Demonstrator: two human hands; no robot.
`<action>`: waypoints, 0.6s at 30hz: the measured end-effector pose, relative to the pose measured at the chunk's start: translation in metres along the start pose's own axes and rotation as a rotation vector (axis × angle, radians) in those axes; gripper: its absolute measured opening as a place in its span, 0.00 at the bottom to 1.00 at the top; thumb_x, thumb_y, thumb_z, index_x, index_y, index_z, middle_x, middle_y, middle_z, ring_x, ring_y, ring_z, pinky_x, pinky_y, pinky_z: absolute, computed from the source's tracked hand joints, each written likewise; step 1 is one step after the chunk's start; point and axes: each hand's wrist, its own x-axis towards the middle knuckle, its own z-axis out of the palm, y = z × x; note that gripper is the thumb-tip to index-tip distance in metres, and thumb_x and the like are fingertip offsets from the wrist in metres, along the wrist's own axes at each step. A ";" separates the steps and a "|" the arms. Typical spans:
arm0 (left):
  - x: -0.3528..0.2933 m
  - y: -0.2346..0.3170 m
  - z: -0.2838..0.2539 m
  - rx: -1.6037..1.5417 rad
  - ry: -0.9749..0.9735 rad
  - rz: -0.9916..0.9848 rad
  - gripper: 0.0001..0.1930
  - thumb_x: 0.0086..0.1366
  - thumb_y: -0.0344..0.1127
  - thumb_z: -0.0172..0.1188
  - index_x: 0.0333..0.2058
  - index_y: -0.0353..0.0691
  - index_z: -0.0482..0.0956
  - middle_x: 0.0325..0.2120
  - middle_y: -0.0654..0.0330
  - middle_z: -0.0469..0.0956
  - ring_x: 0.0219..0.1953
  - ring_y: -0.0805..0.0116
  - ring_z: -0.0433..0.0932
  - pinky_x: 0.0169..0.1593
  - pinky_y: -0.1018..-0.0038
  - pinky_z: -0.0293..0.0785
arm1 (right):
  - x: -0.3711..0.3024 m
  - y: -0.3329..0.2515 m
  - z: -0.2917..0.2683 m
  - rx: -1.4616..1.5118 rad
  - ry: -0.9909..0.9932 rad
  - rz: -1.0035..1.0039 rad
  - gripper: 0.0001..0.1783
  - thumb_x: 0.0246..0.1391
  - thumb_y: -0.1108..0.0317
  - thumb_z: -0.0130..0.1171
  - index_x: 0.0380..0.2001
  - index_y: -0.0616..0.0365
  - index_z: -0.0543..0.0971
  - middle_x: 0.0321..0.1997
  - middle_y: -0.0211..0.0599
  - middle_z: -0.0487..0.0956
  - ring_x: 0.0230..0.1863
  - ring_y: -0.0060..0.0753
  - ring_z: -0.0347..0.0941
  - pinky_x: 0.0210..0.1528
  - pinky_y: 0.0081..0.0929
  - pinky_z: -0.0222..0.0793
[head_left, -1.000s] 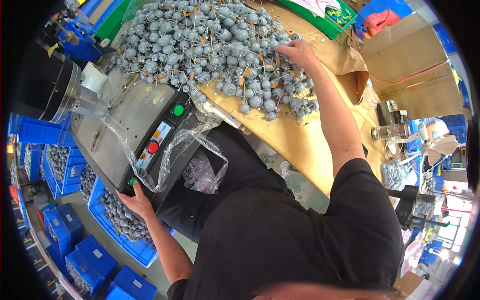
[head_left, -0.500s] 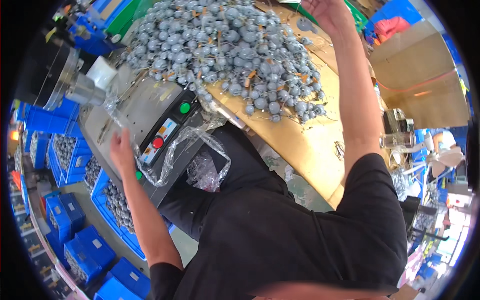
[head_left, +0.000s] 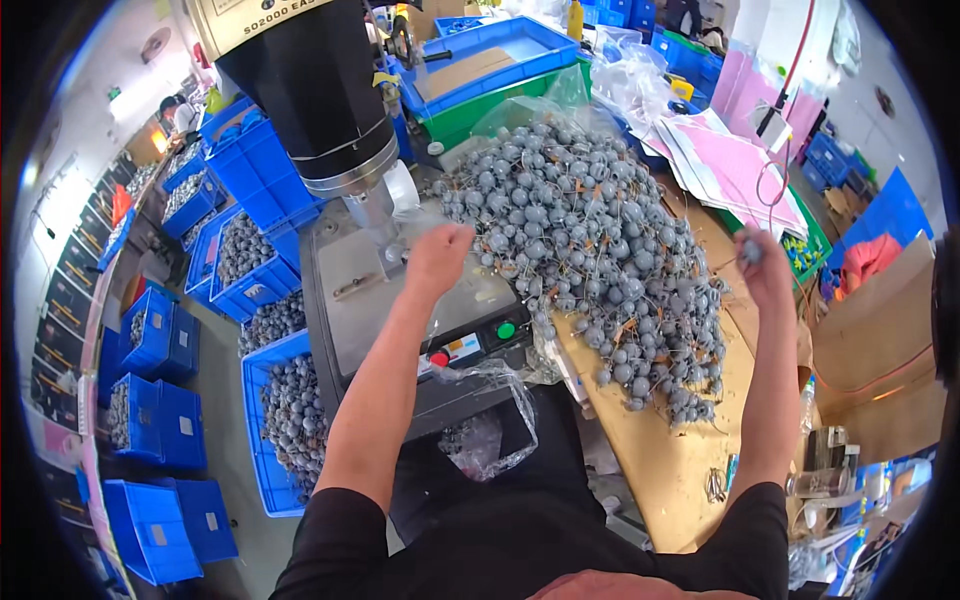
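Note:
My left hand [head_left: 440,262] is closed above the steel work plate [head_left: 345,290], beside the left edge of a heap of grey balls with thin wires [head_left: 590,230]. What its fingers hold, if anything, is hidden. My right hand [head_left: 768,275] is closed round a small grey ball [head_left: 751,250], out past the heap's right side. Over the plate hangs a black machine head [head_left: 320,90] with a metal end and a white round part [head_left: 402,188]. The plate's front panel carries a red button [head_left: 439,358] and a green button [head_left: 506,330].
Blue crates [head_left: 255,378] with grey balls stand on the floor to my left. A blue tray [head_left: 490,62] lies behind the heap. White and pink sheets [head_left: 735,170] rest at the back right. Clear plastic film [head_left: 500,375] hangs off the machine's front. A cardboard panel [head_left: 875,330] stands at right.
The view has tilted up and shifted. My left hand has moved from the panel's left side to over the plate near the heap. My right hand has come nearer the sheets.

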 end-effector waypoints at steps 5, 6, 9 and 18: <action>-0.023 -0.044 -0.002 0.128 0.177 -0.126 0.26 0.66 0.58 0.57 0.34 0.36 0.83 0.32 0.44 0.82 0.37 0.40 0.80 0.43 0.53 0.74 | -0.012 -0.034 0.022 -0.006 -0.076 -0.221 0.14 0.61 0.65 0.56 0.46 0.64 0.76 0.39 0.34 0.78 0.36 0.25 0.75 0.32 0.21 0.72; -0.027 -0.059 -0.006 0.077 0.255 -0.194 0.25 0.64 0.57 0.59 0.37 0.37 0.84 0.36 0.44 0.82 0.41 0.41 0.80 0.46 0.53 0.73 | -0.012 -0.025 0.026 -0.098 -0.114 -0.159 0.14 0.60 0.65 0.57 0.44 0.64 0.76 0.38 0.34 0.78 0.36 0.26 0.75 0.34 0.23 0.73; -0.029 -0.084 -0.014 0.420 0.487 -0.178 0.26 0.59 0.56 0.65 0.45 0.39 0.82 0.48 0.46 0.79 0.54 0.45 0.75 0.55 0.53 0.70 | -0.029 -0.015 0.049 -0.387 -0.109 -0.084 0.12 0.56 0.66 0.58 0.40 0.63 0.79 0.37 0.34 0.80 0.36 0.28 0.77 0.37 0.27 0.75; -0.018 -0.085 -0.006 0.487 0.364 -0.310 0.31 0.53 0.54 0.70 0.50 0.38 0.80 0.53 0.50 0.75 0.59 0.48 0.70 0.61 0.52 0.65 | -0.080 -0.055 0.092 -0.812 -0.196 -0.289 0.13 0.53 0.69 0.69 0.42 0.62 0.82 0.27 0.28 0.79 0.27 0.18 0.75 0.30 0.20 0.71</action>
